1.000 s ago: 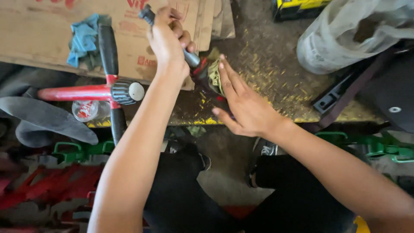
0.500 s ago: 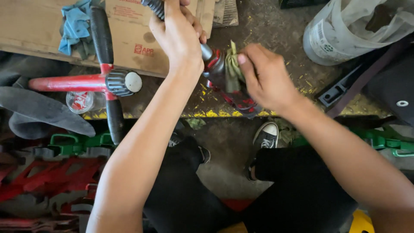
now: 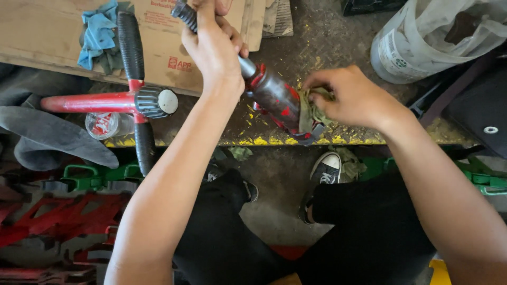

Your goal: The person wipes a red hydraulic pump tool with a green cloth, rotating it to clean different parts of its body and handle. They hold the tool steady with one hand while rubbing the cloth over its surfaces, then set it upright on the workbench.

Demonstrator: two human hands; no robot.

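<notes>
Tool: you hold a red and black tool (image 3: 274, 97) with a grey metal neck and a black ribbed handle, tilted across the dirty floor plate (image 3: 327, 37), its handle end up toward the far edge and its lower end at the yellow-painted near edge of the plate.
Rag: a crumpled, dirty greenish rag (image 3: 312, 108) is pressed against the lower right side of the tool, touching it.
Left hand: your left hand (image 3: 214, 45) is clamped around the handle end of the tool, fingers wrapped over it.
Right hand: your right hand (image 3: 351, 97) is closed on the rag, fingertips pinching it against the tool body.
Hands together or apart: they are apart, one at each end of the tool.
Cardboard: flattened brown cardboard (image 3: 47, 31) lies along the far left of the floor plate, partly under your left hand.
Blue cloth: a blue cloth (image 3: 97, 34) lies bunched on the cardboard, beside a black grip.
Red frame: a red tube with black grips and a round white-capped hub (image 3: 153, 102) lies to the left of your left arm.
Bucket: a white bucket covered in clear plastic (image 3: 422, 39) stands at the far right corner.
Shoes: your dark shoes with white toes (image 3: 325, 169) rest on the lower floor, just below the yellow edge.
Green clamps: green metal parts (image 3: 95, 177) lie at the lower left, near red metal pieces (image 3: 58, 221).
</notes>
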